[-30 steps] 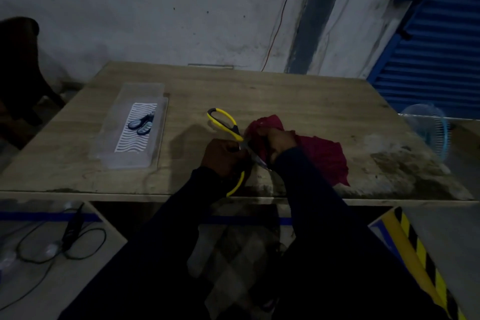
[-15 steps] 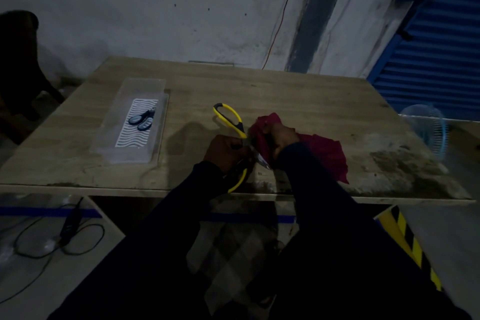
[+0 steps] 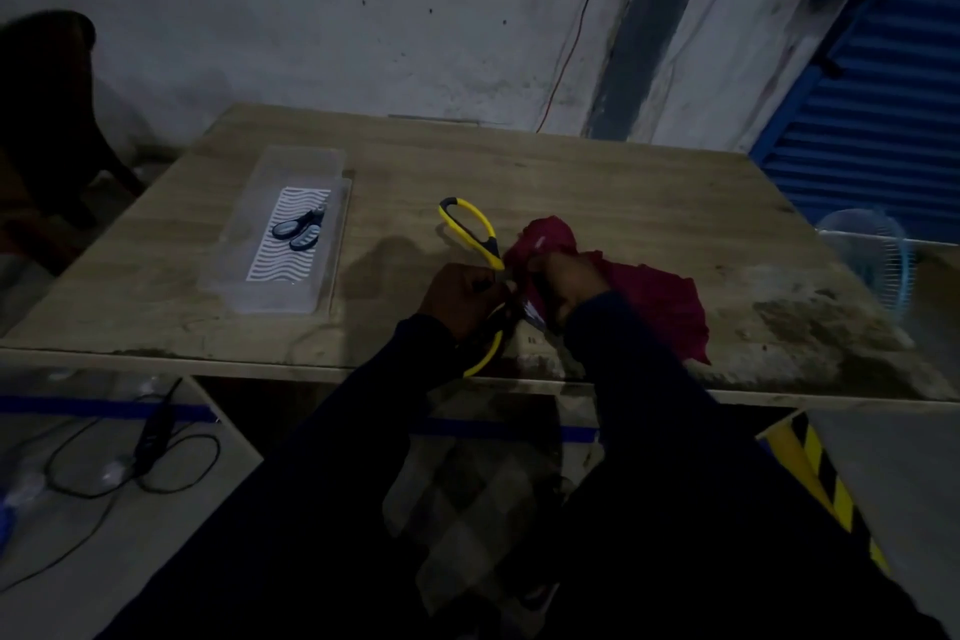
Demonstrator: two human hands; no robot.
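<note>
Scissors [image 3: 488, 247] barely shifted in the last second, handles still spread wide. Left hand [image 3: 460, 299] grips the lower handle; right hand [image 3: 569, 282] pinches red cloth [image 3: 660, 301] round the blade. Wiping probably still under way.

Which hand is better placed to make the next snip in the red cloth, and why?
Left. The left hand grips the yellow scissors, with the blades at the red cloth. The right hand is busy holding that cloth.
</note>
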